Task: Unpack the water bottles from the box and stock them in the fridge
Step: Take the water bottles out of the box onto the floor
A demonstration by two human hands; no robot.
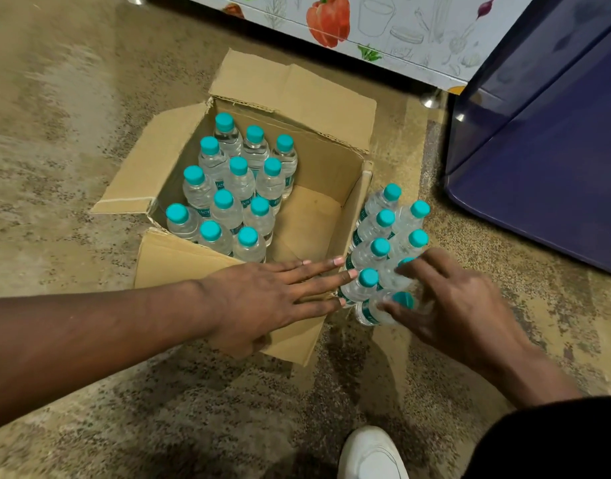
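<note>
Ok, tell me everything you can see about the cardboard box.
The cardboard box is plain brown corrugated card, sitting open on the speckled floor with its flaps folded outward. Its left part holds upright water bottles with teal caps; its right part is bare. The left hand lies over its near right corner.

Counts, head view.
Cardboard box (318, 216), open: 1.
Bottles inside box (240, 181), teal caps, upright: 12.
Bottles on floor right of box (375, 223): 8 caps visible, two partly covered by fingers.
Hands: 2, left hand (262, 299), right hand (459, 305).
White shoe (373, 454): 1.
</note>
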